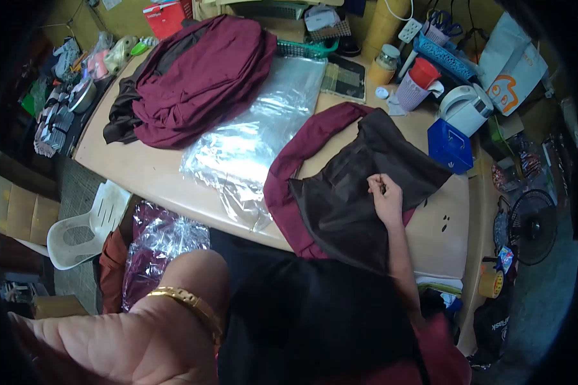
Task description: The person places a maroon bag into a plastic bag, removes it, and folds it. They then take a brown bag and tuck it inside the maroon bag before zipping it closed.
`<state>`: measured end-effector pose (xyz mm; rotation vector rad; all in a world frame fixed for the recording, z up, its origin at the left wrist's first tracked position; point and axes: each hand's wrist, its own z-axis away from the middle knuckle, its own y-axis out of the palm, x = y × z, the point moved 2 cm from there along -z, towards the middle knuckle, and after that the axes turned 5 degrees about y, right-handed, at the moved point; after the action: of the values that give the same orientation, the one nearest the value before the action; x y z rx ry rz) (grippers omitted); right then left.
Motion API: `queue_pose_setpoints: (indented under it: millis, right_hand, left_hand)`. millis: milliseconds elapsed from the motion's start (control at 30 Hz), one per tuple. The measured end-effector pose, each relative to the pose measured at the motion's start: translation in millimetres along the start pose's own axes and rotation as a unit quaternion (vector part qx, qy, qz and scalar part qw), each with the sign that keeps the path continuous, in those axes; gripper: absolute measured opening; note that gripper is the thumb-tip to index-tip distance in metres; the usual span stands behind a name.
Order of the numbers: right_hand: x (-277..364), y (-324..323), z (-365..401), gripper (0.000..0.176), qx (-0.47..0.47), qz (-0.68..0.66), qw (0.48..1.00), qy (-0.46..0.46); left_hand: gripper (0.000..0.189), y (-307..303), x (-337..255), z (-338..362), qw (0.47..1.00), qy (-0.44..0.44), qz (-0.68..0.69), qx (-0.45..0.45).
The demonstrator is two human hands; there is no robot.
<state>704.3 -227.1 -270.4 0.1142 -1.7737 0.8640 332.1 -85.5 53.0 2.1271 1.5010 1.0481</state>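
My right hand [387, 200] is over the dark brown cloth [347, 212] at the right of the table. Its fingers are curled together around something small and dark that I cannot make out. Maroon cloth [282, 163] lies under and beside the brown piece, forming a loop at its left. Close to the camera at the lower left, my left hand [109, 340] shows its palm, with a gold bracelet [186, 301] at the wrist. The left fingers fall outside the clear picture, so their state is hidden. Several small black bits [445, 223] lie right of the brown cloth.
Clear plastic sheets [257, 128] cover the table's middle, beside a maroon and brown cloth heap [199, 77]. A blue box [449, 146], a lilac cup [412, 93] and a white appliance [465, 110] line the right side. A white chair [87, 224] and a fan [534, 226] flank the table.
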Motion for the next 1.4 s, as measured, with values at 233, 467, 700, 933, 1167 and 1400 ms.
queue_pose_setpoints:
  millis: [233, 467, 700, 933, 1167, 1400]
  right_hand:
    - [-4, -1, 1, 0.012, -0.009, 0.051, 0.998, -0.029]
    - [12, -23, 8, 0.006, -0.062, -0.061, 0.996, -0.033]
    - [27, -107, -24, 0.052, -0.252, 0.055, 0.966, 0.027]
    - [-64, -98, -197, 0.054, 0.031, 0.219, 0.975, 0.003]
    - [8, -90, -175, 0.044, -0.131, 0.219, 0.967, 0.003]
    - [-2, -75, -7, 0.031, 0.075, 0.364, 0.927, 0.059]
  left_hand:
    - [0.039, 9, -2, 12, 0.995, 0.005, 0.021, -0.097]
    - [0.032, 18, -16, 49, 0.862, -0.302, 0.185, 0.362]
    - [0.042, -92, -39, 280, 0.418, -0.319, 0.092, 0.846]
    - [0.051, -81, 23, 318, 0.588, -0.407, -0.172, 0.678]
    - [0.046, -93, 60, 367, 0.343, -0.592, -0.095, 0.723]
    - [0.034, -87, 51, 343, 0.208, -0.931, 0.156, 0.255]
